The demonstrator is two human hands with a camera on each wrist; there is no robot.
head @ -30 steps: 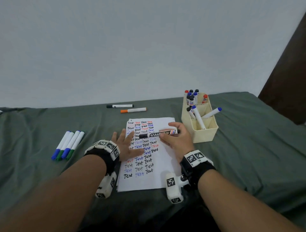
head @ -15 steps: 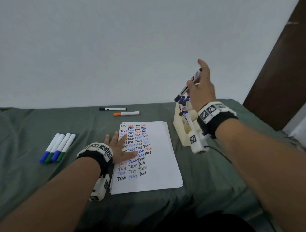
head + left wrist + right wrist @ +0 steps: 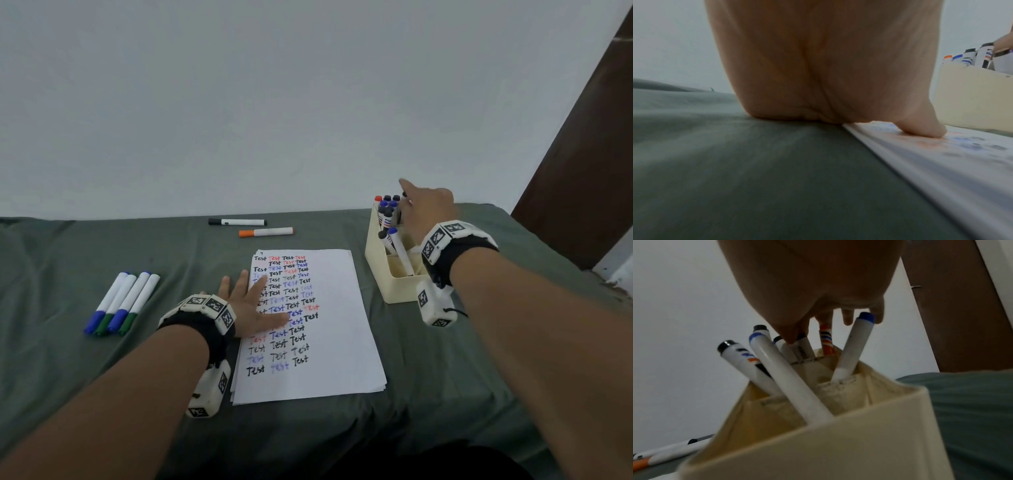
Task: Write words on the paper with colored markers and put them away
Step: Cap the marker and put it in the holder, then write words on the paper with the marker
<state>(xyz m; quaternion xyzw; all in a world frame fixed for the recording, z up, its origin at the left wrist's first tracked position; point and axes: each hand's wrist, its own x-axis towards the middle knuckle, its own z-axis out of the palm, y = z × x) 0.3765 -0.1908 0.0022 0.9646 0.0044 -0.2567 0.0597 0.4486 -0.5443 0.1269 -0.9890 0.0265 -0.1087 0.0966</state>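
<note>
The white paper point(image 3: 337, 308) with rows of "Test" in black, blue and red lies on the green sheet. My left hand point(image 3: 255, 301) lies flat on its left edge, fingers straight, and the thumb point(image 3: 925, 129) presses the sheet. The cream marker holder point(image 3: 394, 291) stands to the right of the paper with several markers upright in it. Over its back compartment my right hand point(image 3: 424, 212) reaches down. Its fingers pinch the top of a striped black marker point(image 3: 826, 340) whose lower end is inside the holder point(image 3: 838, 443).
A black marker point(image 3: 238, 222) and an orange marker point(image 3: 266, 232) lie beyond the paper. Several blue and green markers point(image 3: 120, 303) lie side by side at the left. A dark wooden panel point(image 3: 582, 154) rises at the right, behind the holder.
My right hand carried the black marker from over the paper up to the holder and has now lowered it into the back compartment. My left hand stayed on the paper.
</note>
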